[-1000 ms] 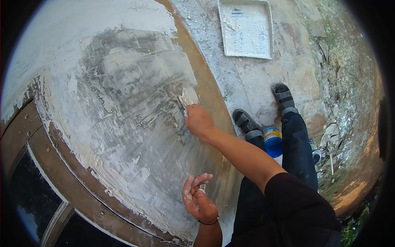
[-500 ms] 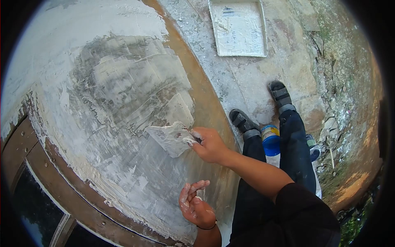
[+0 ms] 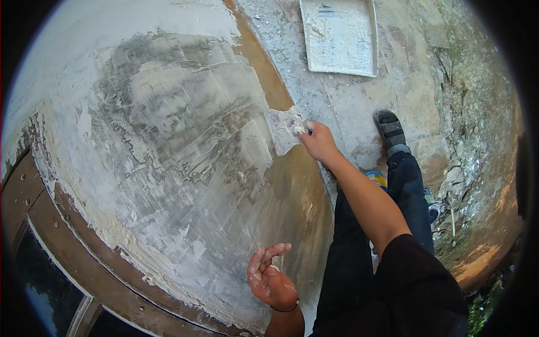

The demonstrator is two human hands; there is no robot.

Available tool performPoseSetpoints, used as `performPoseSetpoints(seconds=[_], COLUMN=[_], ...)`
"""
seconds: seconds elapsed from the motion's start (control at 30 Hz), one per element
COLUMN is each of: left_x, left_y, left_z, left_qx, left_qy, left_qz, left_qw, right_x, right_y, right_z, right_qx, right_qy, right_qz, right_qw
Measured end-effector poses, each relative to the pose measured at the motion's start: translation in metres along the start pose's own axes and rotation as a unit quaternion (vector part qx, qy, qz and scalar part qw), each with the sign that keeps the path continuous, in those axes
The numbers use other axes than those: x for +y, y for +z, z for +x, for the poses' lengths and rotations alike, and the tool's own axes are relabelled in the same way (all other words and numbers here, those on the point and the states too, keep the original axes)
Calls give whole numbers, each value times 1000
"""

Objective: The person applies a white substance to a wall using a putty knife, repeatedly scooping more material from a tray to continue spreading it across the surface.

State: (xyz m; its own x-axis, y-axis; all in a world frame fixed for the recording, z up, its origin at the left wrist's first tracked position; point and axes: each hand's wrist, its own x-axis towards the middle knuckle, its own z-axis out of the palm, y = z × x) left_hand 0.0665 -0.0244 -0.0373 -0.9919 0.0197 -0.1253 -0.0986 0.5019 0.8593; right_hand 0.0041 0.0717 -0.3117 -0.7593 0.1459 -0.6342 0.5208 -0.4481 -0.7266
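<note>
My right hand (image 3: 321, 142) grips a flat scraper (image 3: 285, 129) coated in white paste. Its blade lies against the brown lower edge of the wall (image 3: 208, 140), which is smeared with grey and white plaster. Lower down, my left hand (image 3: 272, 281) is in front of the wall with its fingers apart and curled, nothing in it. White paste sticks to those fingers, and a dark band circles the wrist.
A white-smeared tray (image 3: 341, 39) lies on the paved ground ahead. A blue container (image 3: 377, 178) is partly hidden behind my right forearm, near my legs. At the lower left is a brown window frame (image 3: 62, 230). Rubble (image 3: 452, 180) lies along the right.
My right hand has moved up and right with the scraper, from the grey plaster to the wall's brown edge. The view has shifted slightly. My left hand has hardly moved.
</note>
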Motion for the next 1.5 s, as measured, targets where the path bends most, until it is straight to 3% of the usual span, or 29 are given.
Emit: performPoseSetpoints(seconds=[0.07, 0.13, 0.3, 0.4, 0.5, 0.6, 0.73, 0.8, 0.87, 0.93, 0.97, 1.03, 1.2, 1.27, 1.3, 1.37, 1.5], left_x=[2, 3, 14, 23, 30, 35, 29, 24, 21, 19, 18, 16, 14, 13, 12, 13, 13], left_y=[-3, -2, 0, 4, 0, -1, -1, 1, 3, 3, 4, 3, 0, 0, 1, 2, 4], left_z=[-1, 0, 1, 5, 3, 3, 4, 5, 5, 4, 5, 5, 6, 7, 7, 7, 6], left_qx=[-8, -16, 1, 17, 22, 9, 5, -3, -7, -11, -7, -5, -6, -4, -2, -5, -7], left_qy=[0, 5, 16, 24, 37, 47, 48, 51, 52, 50, 45, 38, 40, 40, 41, 35, 26], left_qz=[3, 5, 9, -10, -6, -13, -7, 6, 4, 8, 6, 4, 8, 4, 2, 0, 1], left_qw=[1000, 1000, 1000, 1000, 999, 999, 999, 999, 999, 999, 999, 999, 999, 999, 999, 999, 1000], right_x=[-15, -16, -73, -105, -124, -134, -103, -62, -16, 32, 33, 32, 34, 22, 21, 17, -17], right_y=[16, 45, 116, 126, 115, 85, 57, 61, 65, 70, 63, 46, 17, 5, 8, 28, 76], right_z=[-10, -15, -65, -94, -116, -129, -110, -83, -49, -16, -11, -3, 3, -2, -2, -9, -38], right_qx=[71, 79, 63, 36, -21, -20, -53, -101, -120, -56, -56, -11, 2, 45, 46, 109, 41], right_qy=[-32, -155, -304, -366, -378, -367, -312, -90, -68, -29, -26, -23, -39, -19, -19, -127, -250], right_qz=[-214, -204, -160, -124, -112, -73, -31, 146, 225, 155, 157, 4, 89, -90, -92, -207, -203], right_qw=[974, 963, 937, 922, 919, 927, 948, 980, 965, 986, 986, 1000, 995, 995, 995, 964, 946])
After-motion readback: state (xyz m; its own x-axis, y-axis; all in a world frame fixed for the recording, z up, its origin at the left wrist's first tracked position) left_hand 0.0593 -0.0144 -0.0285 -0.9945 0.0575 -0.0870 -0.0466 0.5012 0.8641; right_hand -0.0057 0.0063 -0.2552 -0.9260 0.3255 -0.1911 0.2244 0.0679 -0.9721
